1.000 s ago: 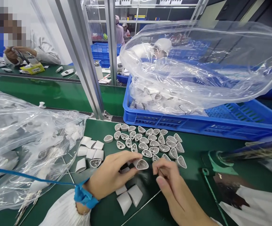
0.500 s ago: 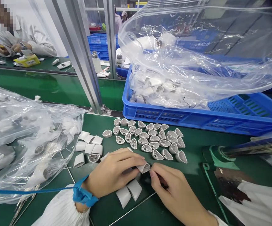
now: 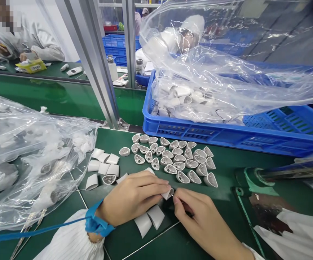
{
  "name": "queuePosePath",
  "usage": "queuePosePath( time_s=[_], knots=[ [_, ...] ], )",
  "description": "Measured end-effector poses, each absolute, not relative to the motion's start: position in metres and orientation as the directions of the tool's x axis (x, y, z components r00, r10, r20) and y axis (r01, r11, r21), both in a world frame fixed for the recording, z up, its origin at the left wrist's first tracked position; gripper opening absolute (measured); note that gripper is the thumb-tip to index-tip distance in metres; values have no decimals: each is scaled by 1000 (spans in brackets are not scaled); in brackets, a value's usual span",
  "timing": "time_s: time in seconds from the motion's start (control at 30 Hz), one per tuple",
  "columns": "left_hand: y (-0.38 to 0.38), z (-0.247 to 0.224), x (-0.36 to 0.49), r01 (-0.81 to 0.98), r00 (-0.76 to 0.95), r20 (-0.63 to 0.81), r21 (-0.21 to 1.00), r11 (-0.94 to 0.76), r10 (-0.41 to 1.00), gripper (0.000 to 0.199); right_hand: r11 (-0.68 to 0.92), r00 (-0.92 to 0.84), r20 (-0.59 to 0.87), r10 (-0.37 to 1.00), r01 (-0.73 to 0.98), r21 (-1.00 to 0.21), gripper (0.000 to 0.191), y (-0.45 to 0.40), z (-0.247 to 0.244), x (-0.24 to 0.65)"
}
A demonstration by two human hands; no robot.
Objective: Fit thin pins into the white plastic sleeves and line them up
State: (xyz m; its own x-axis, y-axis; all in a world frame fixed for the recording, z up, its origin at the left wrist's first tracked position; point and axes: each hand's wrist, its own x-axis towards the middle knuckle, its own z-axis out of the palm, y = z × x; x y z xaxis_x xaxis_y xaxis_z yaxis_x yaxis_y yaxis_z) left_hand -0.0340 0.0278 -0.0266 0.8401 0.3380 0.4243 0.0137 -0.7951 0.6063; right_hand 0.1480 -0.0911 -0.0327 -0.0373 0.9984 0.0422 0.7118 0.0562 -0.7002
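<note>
Plastic shell (image 3: pixel 167 194) turned more edge-on, clasped in left hand (image 3: pixel 133 193), right hand (image 3: pixel 199 220) pinched beside it, perhaps on wire

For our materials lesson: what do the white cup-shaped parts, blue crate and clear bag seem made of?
The white cup-shaped parts look like smooth matte moulded plastic, perhaps. The blue crate: rigid glossy plastic, moulded with slots. The clear bag: thin plastic film, shiny and creased.

At three o'clock from the right hand (image 3: pixel 205 222), the green bench (image 3: pixel 223 213) has free room; white plastic shells (image 3: pixel 172 159) stand in the way at twelve o'clock, and a clear plastic bag (image 3: pixel 29 169) at nine o'clock.
</note>
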Motion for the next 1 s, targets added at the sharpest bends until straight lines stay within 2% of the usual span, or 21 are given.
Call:
queuePosePath(
  time_s=[0.23, 0.4, 0.5, 0.63, 0.77, 0.9, 1.0],
  knots=[
    [27, -26, -34, -32, 856, 430, 598, -801, 286, 26, 67, -21, 77, 997, 742, -667, 29, -90, -36, 147],
    [27, -24, -33, -21, 846, 421, 637, -770, 326, 23, 79, 143, 310, 940, 793, -604, 34, -91, -37, 144],
    [27, -22, -34, 78, 834, 363, 666, -742, 414, 25, 77, 193, 377, 906, 800, -595, 21, -94, -34, 144],
    [27, -22, -36, 159, 839, 295, 670, -725, 457, 28, 167, 32, 343, 939, 829, -534, 19, -94, -34, 146],
    [26, -23, -34, 163, 853, 274, 668, -726, 443, 26, 156, 44, 333, 942, 820, -551, 17, -93, -40, 149],
    [33, -18, -36, 125, 833, 350, 636, -762, 428, 23, 161, 28, 316, 948, 816, -555, 17, -92, -44, 151],
    [47, -10, -48, 236, 759, 393, 578, -781, 520, 10, 113, 39, 250, 968, 817, -566, 16, -91, -46, 152]
  ],
)
